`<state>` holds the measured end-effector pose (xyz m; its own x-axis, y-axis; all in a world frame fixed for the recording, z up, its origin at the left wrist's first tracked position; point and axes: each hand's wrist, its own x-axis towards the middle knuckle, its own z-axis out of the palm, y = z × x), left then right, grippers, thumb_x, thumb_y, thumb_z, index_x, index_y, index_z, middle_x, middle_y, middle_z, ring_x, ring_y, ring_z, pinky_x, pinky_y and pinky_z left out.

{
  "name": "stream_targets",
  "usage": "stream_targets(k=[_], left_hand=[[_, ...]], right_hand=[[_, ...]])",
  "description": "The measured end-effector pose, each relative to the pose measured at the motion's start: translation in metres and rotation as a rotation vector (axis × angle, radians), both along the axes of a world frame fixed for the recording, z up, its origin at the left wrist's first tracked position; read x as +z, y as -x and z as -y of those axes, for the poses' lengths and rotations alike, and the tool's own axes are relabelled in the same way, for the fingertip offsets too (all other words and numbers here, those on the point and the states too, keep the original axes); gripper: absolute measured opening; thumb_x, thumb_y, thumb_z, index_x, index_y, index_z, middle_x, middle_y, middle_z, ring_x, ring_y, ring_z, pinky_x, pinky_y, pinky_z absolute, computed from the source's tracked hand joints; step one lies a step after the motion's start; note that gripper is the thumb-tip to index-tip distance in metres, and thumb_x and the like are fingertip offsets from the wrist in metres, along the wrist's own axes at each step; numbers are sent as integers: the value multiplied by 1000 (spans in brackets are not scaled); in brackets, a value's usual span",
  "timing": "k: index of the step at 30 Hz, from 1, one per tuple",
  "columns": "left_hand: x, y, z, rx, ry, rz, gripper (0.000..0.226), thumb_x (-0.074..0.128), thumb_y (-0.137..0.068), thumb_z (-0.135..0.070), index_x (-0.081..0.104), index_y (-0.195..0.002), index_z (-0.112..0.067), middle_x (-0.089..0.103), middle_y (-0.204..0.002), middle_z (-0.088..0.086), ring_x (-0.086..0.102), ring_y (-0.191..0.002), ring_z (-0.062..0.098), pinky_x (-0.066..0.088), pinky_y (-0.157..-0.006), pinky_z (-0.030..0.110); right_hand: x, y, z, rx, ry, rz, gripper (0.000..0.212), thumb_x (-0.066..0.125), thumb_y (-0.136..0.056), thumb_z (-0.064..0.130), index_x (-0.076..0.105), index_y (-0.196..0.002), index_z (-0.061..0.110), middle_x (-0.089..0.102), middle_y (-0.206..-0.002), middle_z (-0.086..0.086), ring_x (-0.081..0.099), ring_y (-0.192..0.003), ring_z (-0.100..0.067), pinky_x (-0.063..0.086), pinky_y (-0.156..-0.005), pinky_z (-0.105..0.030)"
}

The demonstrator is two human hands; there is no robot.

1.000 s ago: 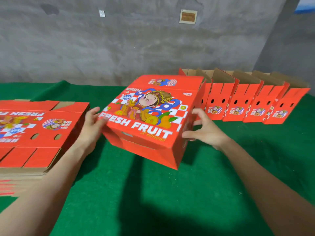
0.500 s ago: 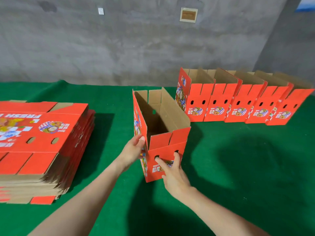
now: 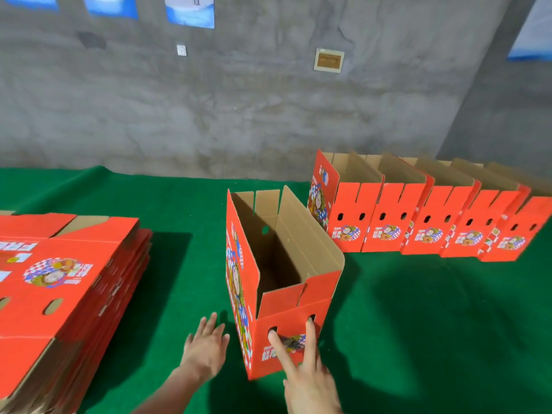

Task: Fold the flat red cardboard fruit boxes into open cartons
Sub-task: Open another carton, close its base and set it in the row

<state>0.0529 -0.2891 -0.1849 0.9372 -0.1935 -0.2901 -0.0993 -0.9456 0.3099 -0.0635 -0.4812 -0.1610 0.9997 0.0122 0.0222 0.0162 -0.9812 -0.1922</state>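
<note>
An open red fruit carton [image 3: 277, 282] stands upright on the green table, its brown inside showing. My right hand [image 3: 304, 372] touches its near end panel with two straight fingers at the two handle holes. My left hand [image 3: 206, 348] hovers open just left of the carton, fingers spread, apart from it. A stack of flat red boxes [image 3: 65, 288] lies at the left. Several folded cartons [image 3: 424, 222] stand in a row at the back right.
The green felt table [image 3: 418, 324] runs back to a grey concrete wall [image 3: 239, 115]. Bare felt lies between the stack and the open carton, and to the carton's right in front of the row.
The carton went from tilted and held at both ends to standing upright. My left hand has let go of its rim and dropped beside it. The view tilted upward.
</note>
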Motion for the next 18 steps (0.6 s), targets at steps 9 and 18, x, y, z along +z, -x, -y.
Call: stream_targets(k=[9,18], left_hand=[[2,-50,8,-140,-297,-63,51,26,-101,-27,18,-151,-17,35,-148,19,42,-131,32,36,-106,37],[20,-72,16,-170,-380,-67,56,32,-99,-18,15,-152,-12,55,-131,18,53,-119,36,40,-99,41]], right_hand=[[23,-145,29,-58,66,2,116,53,-79,-3,-30,-129,63,-30,-151,-23,50,-118,-34,49,-87,-40],[61,-316,82,-125,178,-120,113,52,-83,-6,-26,-138,55,-23,-155,-22,62,-97,-26,52,-61,-31]])
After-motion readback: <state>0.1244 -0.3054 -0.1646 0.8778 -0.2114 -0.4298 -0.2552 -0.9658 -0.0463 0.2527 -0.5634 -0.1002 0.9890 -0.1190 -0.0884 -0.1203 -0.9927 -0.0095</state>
